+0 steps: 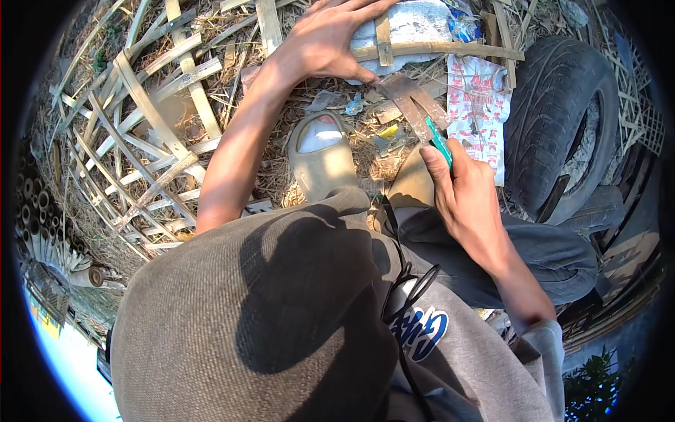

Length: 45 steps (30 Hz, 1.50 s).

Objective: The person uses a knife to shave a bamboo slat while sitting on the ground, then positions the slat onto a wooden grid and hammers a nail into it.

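My right hand [465, 193] is closed around the green handle of a knife [410, 105] with a broad, rusty blade. Its blade points up and left, toward my left thumb. At the top edge, my left hand [327, 39] spreads its fingers beside a pale, whitish block [418, 22]; part of the hand is cut off by the picture. A split bamboo strip [450, 48] lies across the block, and a short upright piece [383, 41] crosses it near my left fingers. Whether that hand presses on anything is hard to see.
Woven bamboo lattice [158, 126] spreads over the ground at left. A worn tyre [555, 123] stands at right, next to a red-and-white printed sack [479, 105]. My shoe [322, 158] rests on straw and scraps. Bamboo poles [39, 211] are stacked far left.
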### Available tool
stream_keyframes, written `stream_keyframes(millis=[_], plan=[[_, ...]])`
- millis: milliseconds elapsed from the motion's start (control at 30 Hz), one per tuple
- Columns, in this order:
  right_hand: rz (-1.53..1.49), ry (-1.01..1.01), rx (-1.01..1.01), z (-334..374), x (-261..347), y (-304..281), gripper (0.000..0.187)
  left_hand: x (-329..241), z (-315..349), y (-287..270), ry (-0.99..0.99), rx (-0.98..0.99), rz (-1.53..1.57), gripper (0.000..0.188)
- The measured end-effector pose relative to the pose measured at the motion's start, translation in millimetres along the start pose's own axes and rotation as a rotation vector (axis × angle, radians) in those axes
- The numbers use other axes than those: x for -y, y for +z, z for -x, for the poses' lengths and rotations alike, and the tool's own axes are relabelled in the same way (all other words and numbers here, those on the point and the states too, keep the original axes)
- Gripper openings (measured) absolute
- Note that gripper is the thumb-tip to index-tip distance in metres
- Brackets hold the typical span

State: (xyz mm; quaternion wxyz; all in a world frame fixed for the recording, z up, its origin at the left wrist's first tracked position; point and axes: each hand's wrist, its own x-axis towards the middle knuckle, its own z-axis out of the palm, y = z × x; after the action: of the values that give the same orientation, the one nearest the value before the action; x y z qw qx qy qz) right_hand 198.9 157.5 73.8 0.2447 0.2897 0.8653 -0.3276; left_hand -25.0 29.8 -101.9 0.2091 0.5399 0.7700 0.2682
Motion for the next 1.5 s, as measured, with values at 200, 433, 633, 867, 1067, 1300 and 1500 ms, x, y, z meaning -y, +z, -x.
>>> stream_keyframes(millis=[200,433,633,867,1067,1300,1500], plan=[[0.526,-0.432,-0.1,-23.3,-14.3,-21.3,0.045,-13.1,-5.4,-16.4,-0.038,0.098,0.104,0.141],[0.673,-0.815,0.018,-50.2,-57.2,-49.1,0.05,-14.3,2.1,-10.9,-0.02,-0.062,0.079,0.135],[0.746,-0.878,-0.036,-107.3,-67.3,-55.9,0.048,-15.9,-5.0,-10.6,-0.012,-0.062,0.039,0.135],[0.623,-0.906,-0.062,-111.0,-72.6,-45.8,0.049,-17.9,-2.5,-20.4,-0.034,0.061,0.066,0.128],[0.586,-0.878,-0.018,-108.9,-75.0,-44.7,0.049,-10.0,-4.3,-17.7,-0.042,0.135,0.1,0.14],[0.579,-0.883,0.002,-103.9,-86.7,-41.9,0.05,-11.4,-3.2,-17.0,-0.017,0.085,0.153,0.143],[0.571,-0.884,-0.072,-103.4,-77.2,-42.2,0.049,-11.5,-3.5,-14.4,0.026,0.061,-0.03,0.14]])
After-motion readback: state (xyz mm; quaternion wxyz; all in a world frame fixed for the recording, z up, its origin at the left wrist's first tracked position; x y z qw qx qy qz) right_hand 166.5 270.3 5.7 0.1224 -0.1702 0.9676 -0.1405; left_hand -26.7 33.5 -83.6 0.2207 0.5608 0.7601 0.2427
